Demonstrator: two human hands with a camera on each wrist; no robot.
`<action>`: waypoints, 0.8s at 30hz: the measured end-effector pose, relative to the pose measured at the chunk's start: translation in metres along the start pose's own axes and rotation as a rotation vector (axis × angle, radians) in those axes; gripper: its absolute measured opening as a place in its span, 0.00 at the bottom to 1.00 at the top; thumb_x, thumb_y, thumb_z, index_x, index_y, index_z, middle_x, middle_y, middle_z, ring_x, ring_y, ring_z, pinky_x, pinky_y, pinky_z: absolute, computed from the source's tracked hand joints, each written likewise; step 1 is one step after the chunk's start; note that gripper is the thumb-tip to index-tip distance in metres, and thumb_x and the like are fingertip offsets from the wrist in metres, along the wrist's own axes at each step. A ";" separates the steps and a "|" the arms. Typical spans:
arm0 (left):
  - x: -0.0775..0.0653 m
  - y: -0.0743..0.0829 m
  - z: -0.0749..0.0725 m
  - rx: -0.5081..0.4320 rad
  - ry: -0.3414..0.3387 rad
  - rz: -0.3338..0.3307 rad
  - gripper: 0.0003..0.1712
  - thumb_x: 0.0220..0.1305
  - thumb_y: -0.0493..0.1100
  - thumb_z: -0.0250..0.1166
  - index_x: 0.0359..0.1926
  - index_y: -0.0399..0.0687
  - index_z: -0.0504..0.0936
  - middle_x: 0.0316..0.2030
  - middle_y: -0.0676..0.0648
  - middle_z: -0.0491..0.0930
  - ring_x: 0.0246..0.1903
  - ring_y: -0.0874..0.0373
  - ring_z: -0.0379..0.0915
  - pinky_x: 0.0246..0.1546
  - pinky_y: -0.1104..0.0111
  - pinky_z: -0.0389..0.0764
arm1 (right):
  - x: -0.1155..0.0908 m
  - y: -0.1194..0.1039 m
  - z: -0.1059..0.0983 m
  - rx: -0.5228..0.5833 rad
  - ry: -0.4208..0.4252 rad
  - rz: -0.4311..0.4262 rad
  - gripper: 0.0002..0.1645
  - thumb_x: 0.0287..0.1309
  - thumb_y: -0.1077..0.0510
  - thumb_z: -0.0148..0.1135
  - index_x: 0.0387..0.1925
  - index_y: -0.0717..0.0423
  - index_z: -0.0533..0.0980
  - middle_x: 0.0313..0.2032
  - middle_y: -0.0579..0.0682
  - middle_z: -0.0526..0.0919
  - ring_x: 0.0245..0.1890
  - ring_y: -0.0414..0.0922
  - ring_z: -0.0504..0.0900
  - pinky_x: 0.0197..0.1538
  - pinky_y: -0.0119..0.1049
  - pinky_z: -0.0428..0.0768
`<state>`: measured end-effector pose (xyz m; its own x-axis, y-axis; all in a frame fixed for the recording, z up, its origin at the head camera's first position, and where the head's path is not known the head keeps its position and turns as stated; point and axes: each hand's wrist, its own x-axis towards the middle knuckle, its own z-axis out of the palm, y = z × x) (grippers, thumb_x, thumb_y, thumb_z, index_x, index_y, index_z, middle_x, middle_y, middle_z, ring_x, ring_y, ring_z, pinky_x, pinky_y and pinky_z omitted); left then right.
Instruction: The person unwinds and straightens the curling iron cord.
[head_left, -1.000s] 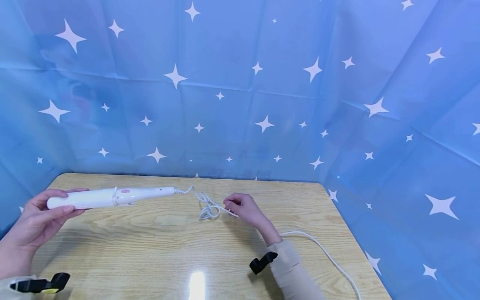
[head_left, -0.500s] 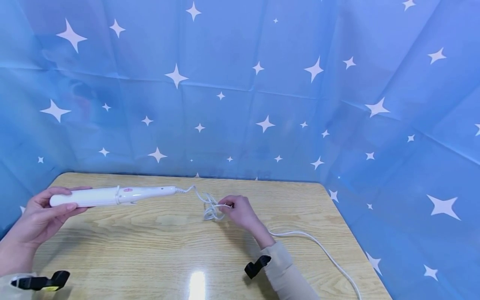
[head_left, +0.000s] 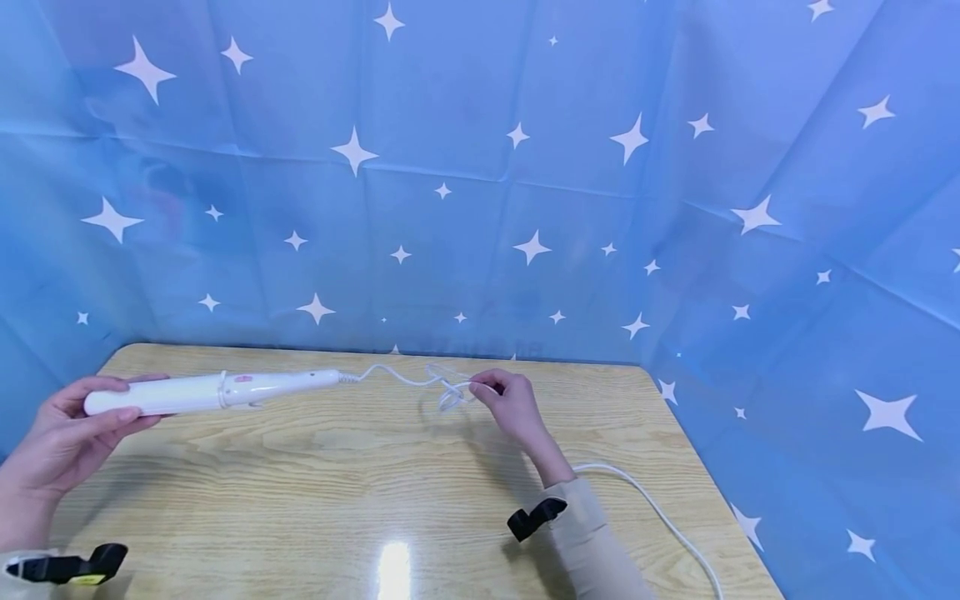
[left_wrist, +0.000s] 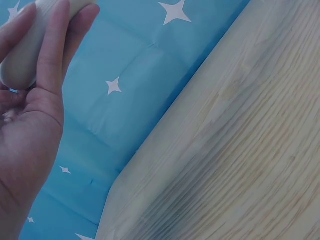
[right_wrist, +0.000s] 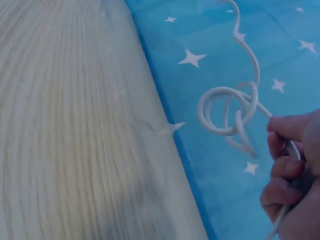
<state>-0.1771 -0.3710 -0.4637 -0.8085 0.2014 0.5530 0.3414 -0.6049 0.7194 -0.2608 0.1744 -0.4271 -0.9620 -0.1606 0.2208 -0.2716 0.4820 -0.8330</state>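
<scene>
A white hair-styling iron (head_left: 180, 394) with a small pink button is held level above the table's left part. My left hand (head_left: 63, 442) pinches its thick, rounded end between thumb and fingers. That rounded end (left_wrist: 20, 62) shows at the top left of the left wrist view. From the iron's narrow end runs a thin white cord (head_left: 401, 377), lifted and tangled in loops. My right hand (head_left: 517, 410) grips the cord just right of the loops. In the right wrist view, fingers curl round the cord (right_wrist: 255, 65), and its loops hang beside the fingertips.
The wooden table (head_left: 337, 500) has a far edge just behind the cord. Another stretch of cord (head_left: 663, 515) lies across the table's right part and runs off the bottom of the head view. A blue star-print curtain (head_left: 450, 108) surrounds the back and sides.
My right hand first moved left to the tangle, then right and away from me, lifting the loops and drawing out the cord near the iron. My left hand and the iron shifted slightly left.
</scene>
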 end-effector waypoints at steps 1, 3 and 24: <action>0.000 0.000 -0.001 0.001 0.004 0.002 0.30 0.67 0.10 0.36 0.60 0.23 0.76 0.63 0.35 0.77 0.61 0.46 0.75 0.53 0.53 0.83 | 0.000 0.001 -0.002 0.010 0.014 0.005 0.07 0.68 0.60 0.67 0.43 0.60 0.86 0.30 0.47 0.84 0.28 0.43 0.73 0.27 0.30 0.71; -0.001 0.000 -0.002 0.007 0.011 0.005 0.29 0.67 0.10 0.37 0.60 0.23 0.75 0.63 0.35 0.77 0.61 0.46 0.75 0.52 0.53 0.83 | 0.001 0.003 -0.005 0.031 0.042 0.011 0.07 0.67 0.61 0.67 0.42 0.62 0.86 0.31 0.48 0.84 0.28 0.42 0.74 0.28 0.29 0.72; -0.010 0.001 -0.004 0.031 0.006 0.027 0.27 0.68 0.11 0.36 0.59 0.22 0.74 0.66 0.38 0.73 0.63 0.48 0.75 0.54 0.55 0.82 | 0.012 0.031 -0.025 0.198 0.165 0.220 0.16 0.71 0.57 0.65 0.48 0.67 0.83 0.30 0.48 0.79 0.19 0.38 0.65 0.20 0.26 0.64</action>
<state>-0.1710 -0.3766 -0.4699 -0.8014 0.1809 0.5702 0.3780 -0.5856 0.7170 -0.2811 0.2089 -0.4380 -0.9929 0.0778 0.0903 -0.0620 0.3101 -0.9487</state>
